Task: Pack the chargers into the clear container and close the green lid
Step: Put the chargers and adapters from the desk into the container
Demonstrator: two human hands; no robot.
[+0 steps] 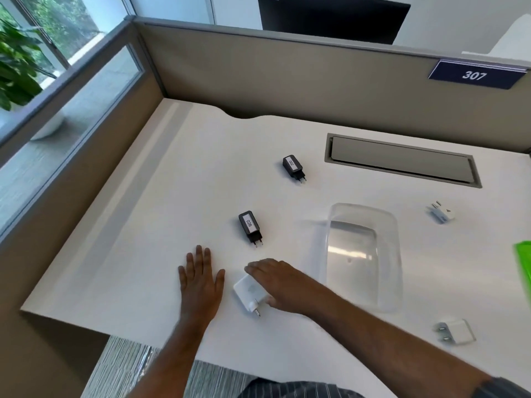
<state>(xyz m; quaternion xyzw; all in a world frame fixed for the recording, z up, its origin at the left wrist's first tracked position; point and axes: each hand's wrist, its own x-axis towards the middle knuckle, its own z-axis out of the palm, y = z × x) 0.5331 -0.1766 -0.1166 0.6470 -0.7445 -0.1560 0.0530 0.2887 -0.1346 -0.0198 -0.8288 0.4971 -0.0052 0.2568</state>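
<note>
A clear container (385, 225) stands open on the white desk, nothing inside it. The green lid (524, 261) shows only as a sliver at the right edge. My right hand (277, 282) lies over a large white charger (247, 291), fingers and thumb around its sides. My left hand (201, 278) rests flat on the desk to its left, fingers spread. A black charger labelled 026 (250, 226) lies just beyond my hands. Another black charger, labelled 002 (293, 167), sits farther back. One small white charger (441, 212) lies right of the container, another (457, 331) near the front right.
A grey cable hatch (402, 160) is set into the desk behind the container. Beige partition walls (287, 76) close off the back and left. The desk's front edge (115, 330) runs just below my left forearm.
</note>
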